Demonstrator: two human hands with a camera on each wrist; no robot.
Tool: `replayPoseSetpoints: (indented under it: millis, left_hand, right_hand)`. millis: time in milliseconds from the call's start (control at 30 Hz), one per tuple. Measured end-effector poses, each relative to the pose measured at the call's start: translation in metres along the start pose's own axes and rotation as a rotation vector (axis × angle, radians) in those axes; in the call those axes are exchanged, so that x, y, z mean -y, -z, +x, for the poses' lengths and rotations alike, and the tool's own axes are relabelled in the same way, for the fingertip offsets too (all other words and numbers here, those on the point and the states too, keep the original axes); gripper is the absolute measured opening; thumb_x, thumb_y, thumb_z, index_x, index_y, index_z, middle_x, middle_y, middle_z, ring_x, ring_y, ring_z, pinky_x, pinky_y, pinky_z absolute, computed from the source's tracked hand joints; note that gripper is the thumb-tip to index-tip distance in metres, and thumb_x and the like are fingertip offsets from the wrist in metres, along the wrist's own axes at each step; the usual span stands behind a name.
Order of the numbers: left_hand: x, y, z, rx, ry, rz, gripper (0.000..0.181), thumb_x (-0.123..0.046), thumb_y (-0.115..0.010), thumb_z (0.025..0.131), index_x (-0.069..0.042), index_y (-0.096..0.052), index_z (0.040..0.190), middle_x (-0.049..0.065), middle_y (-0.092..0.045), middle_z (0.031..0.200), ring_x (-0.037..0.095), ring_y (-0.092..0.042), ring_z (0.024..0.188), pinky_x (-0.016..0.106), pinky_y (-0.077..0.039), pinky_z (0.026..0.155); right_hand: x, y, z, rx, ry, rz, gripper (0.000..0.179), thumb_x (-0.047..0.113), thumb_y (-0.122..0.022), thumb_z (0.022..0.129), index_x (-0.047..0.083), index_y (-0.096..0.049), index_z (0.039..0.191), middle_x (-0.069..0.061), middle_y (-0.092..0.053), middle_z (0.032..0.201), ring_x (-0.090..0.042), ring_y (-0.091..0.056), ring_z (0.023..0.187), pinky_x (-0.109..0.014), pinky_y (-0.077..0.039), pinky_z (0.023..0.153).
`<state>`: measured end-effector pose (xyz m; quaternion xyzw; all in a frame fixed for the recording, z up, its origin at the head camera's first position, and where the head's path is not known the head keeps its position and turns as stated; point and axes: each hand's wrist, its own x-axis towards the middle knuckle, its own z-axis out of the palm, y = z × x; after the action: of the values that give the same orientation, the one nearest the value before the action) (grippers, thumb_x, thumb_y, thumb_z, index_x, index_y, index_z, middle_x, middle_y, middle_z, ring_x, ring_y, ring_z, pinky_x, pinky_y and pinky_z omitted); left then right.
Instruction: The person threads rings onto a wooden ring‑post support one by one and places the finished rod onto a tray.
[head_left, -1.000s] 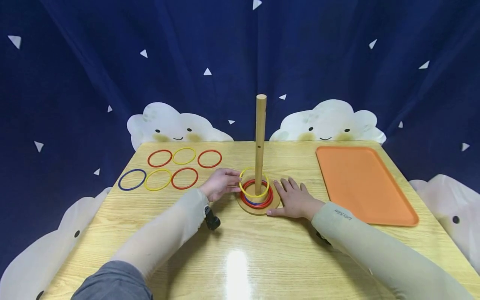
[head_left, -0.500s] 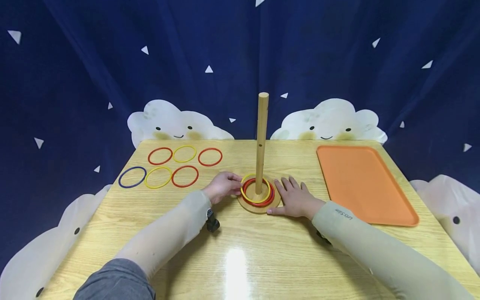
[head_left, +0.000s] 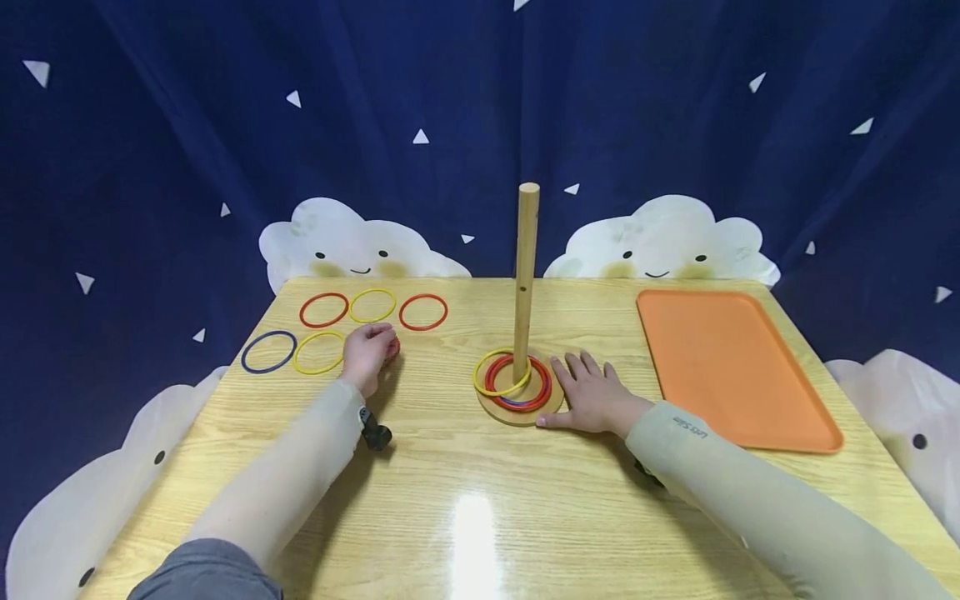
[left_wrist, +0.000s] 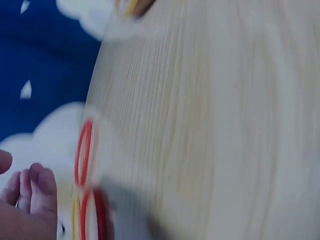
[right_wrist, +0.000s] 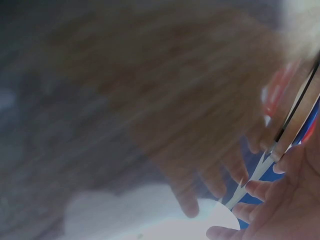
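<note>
In the head view my left hand (head_left: pixel 366 354) hangs over the front row of rings at left, fingertips beside a red ring (head_left: pixel 393 350) that it partly hides. The left wrist view shows the thumb and fingers apart above that ring (left_wrist: pixel 101 215). A wooden post (head_left: pixel 527 275) rises from a round wooden base (head_left: pixel 510 419). Red rings (head_left: pixel 550 392) with some blue below lie around the post, topped by a yellow ring (head_left: pixel 476 385) shifted left. My right hand (head_left: pixel 596 400) rests at the base's right edge, fingers spread.
Near the left hand lie a blue ring (head_left: pixel 243 359), a yellow ring (head_left: pixel 296 357) and a back row of a red ring (head_left: pixel 302 312), a yellow ring (head_left: pixel 352 307) and another red ring (head_left: pixel 402 315). An orange tray (head_left: pixel 735 367) sits on the wooden table (head_left: pixel 585 517) at right.
My left hand has let go of the yellow ring, which now lies around the post, and has moved left to the front red ring. The right hand stays in place.
</note>
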<state>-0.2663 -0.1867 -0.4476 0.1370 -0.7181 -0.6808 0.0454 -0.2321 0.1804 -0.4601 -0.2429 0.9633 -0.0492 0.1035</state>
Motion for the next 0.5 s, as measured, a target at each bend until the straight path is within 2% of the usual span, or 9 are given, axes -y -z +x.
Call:
replayPoseSetpoints:
  millis: [133,200,367,500]
  left_hand:
    - [0.007,0.03,0.004,-0.13,0.021,0.031,0.04,-0.011,-0.05,0.108,0.008,-0.052,0.142,0.022,-0.055,0.135,0.031,-0.057,0.117,0.036,-0.05,0.1]
    - [0.01,0.038,0.005,-0.165,0.035,0.056,0.04,-0.011,-0.049,0.107,0.007,-0.052,0.143,0.022,-0.054,0.137,0.033,-0.055,0.119,0.038,-0.048,0.099]
    - [0.013,0.046,0.007,-0.167,0.044,0.128,0.04,-0.013,-0.049,0.106,0.006,-0.054,0.141,0.02,-0.055,0.133,0.03,-0.054,0.117,0.035,-0.046,0.093]
    - [0.015,0.048,0.009,-0.164,0.036,0.184,0.038,-0.013,-0.048,0.106,0.005,-0.057,0.138,0.018,-0.057,0.127,0.023,-0.054,0.102,0.029,-0.046,0.077]
  right_hand:
    - [0.0,0.0,0.0,-0.001,0.004,-0.003,0.113,0.08,-0.057,0.088,0.001,-0.025,0.162,-0.031,-0.027,0.161,-0.053,-0.018,0.149,-0.076,-0.023,0.112]
    - [0.0,0.0,0.0,0.009,-0.002,-0.003,0.113,0.08,-0.057,0.088,0.002,-0.024,0.163,-0.03,-0.026,0.162,-0.052,-0.017,0.15,-0.076,-0.022,0.113]
    - [0.001,0.0,-0.002,0.006,-0.008,-0.006,0.112,0.079,-0.059,0.088,0.001,-0.025,0.162,-0.029,-0.028,0.161,-0.052,-0.018,0.15,-0.077,-0.021,0.112]
    - [0.002,0.0,-0.002,-0.005,-0.003,-0.011,0.112,0.078,-0.06,0.088,0.001,-0.026,0.162,-0.029,-0.028,0.161,-0.052,-0.019,0.149,-0.077,-0.021,0.112]
